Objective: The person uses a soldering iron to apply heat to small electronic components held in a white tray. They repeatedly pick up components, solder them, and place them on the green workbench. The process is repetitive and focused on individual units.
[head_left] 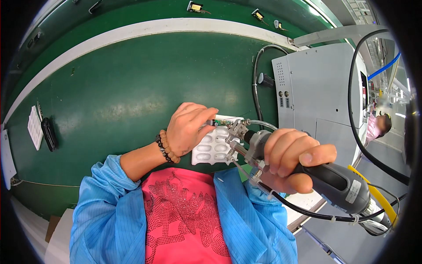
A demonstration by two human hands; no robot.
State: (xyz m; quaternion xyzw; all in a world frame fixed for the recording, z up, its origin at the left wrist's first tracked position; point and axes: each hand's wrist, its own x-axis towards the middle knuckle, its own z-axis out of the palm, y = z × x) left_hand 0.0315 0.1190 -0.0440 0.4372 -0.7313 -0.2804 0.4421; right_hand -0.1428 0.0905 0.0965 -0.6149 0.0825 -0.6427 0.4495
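Note:
My left hand (188,127), with a beaded bracelet on the wrist, reaches over the white tray (204,157) with oval pockets. Its thumb and forefinger pinch the end of a small green circuit board (219,122) at the tray's far edge. Wrapped around the dark grey body of a corded handheld power tool (336,181) is my right hand (293,158). The tool lies tilted, its metal head (238,131) with thin tubes reaching left over the tray, close to the board. Whether the head touches the board I cannot tell.
A light grey machine cabinet (316,88) stands to the right, with a black cable (256,83) beside it. On the green table (132,83) at far left lie a black case (49,134) and another white tray (34,127). Small parts (196,7) sit beyond the white rail (176,25). Another person (379,125) is at far right.

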